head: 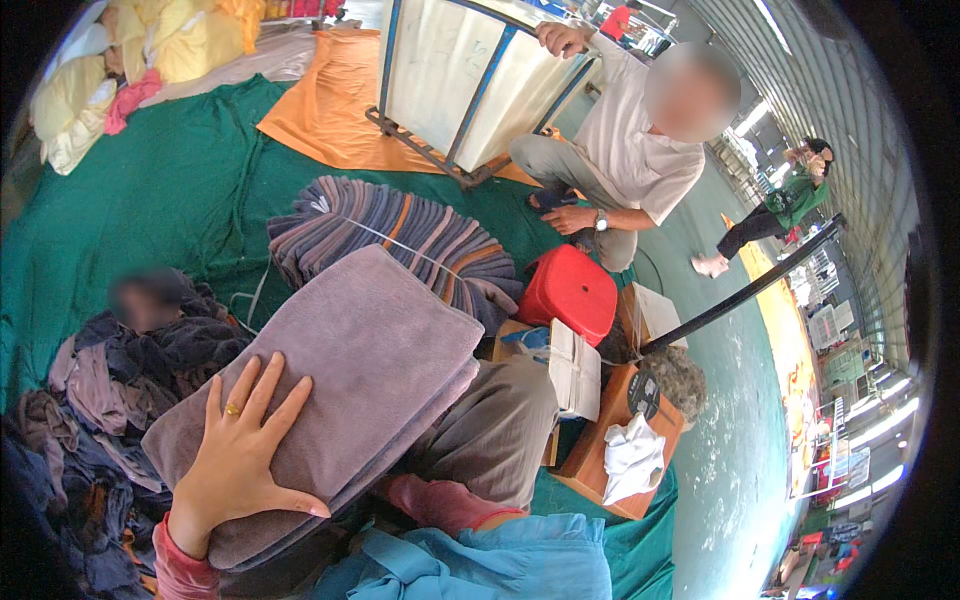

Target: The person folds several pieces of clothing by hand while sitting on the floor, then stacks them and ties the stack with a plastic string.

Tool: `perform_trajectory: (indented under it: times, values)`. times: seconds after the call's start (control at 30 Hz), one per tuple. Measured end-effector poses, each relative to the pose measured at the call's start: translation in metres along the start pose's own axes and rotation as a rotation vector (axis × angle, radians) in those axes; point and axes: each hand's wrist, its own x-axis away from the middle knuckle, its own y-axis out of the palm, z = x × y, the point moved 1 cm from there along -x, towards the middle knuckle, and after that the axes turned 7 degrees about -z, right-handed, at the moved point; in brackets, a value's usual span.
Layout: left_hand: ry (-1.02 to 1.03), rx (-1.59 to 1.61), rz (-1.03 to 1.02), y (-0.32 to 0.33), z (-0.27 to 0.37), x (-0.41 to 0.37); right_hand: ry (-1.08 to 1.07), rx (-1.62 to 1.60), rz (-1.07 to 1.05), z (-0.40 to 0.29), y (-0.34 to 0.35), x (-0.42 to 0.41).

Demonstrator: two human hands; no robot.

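Note:
My left hand (244, 450), with a ring on one finger, lies palm down and fingers spread on a folded grey-mauve plush cloth (360, 330). At least one more folded layer shows beneath its lower right edge. The cloth slants across my lap. My right forearm, in a pink sleeve (442, 504), reaches behind the cloth's lower right edge; the hand itself is hidden. Beyond the cloth lies a long bundle of folded cloths (390, 232), grey, mauve and orange, bound with white string. To the left is a loose heap of dark and mauve cloths (112, 390).
A red plastic stool (570, 292), a tied stack of white card (574, 367) and a wooden box (622, 442) with a white rag (634, 457) stand at right. A co-worker (637, 150) squats beside a wheeled white bin (465, 82). Green sheeting (150, 210) covers the floor.

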Motion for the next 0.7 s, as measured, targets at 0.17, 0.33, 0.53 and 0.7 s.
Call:
perform_trajectory:
  times: [0.17, 0.33, 0.53, 0.7]
  values:
    - [0.012, -0.008, 0.023, 0.000, -0.001, 0.000, 0.044, -0.404, -0.021, 0.012, 0.014, 0.001]
    - [0.003, -0.002, 0.036, 0.002, -0.002, 0.002, 0.062, -0.698, -0.020, 0.022, 0.024, 0.015]
    - [0.032, 0.048, 0.061, 0.004, -0.006, 0.000, -0.033, -0.706, -0.173, -0.023, -0.020, 0.122]
    - [0.047, 0.037, 0.087, 0.005, -0.005, 0.000, -0.367, -0.271, -0.363, -0.122, -0.051, 0.266]
